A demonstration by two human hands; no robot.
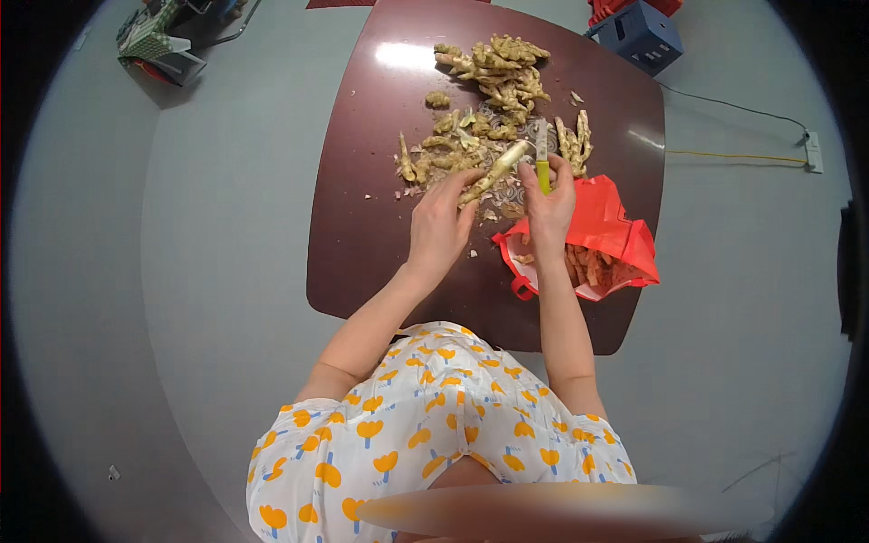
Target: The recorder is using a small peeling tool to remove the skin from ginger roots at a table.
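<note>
My left hand [441, 220] grips the lower end of a long pale ginger root [504, 167], which tilts up to the right, its upper end bare and whitish. Beside it, my right hand [553, 200] holds a small knife [542, 153] by its yellow-green handle, blade pointing away from me and soiled. Under and around both hands lie ginger pieces [445, 159] and peel scraps [490, 216] on a patterned mat partly hidden by them. A branched ginger root [576, 144] lies right of the knife. Below my right hand, an open red bag [604, 210] holds reddish-brown pieces.
A large heap of ginger [506, 71] lies at the far side of the dark red table [366, 237]. A blue plastic crate [635, 37] stands beyond the far right corner. Cables run to a power strip [813, 152] at the right. A green patterned bag [146, 37] is at the upper left.
</note>
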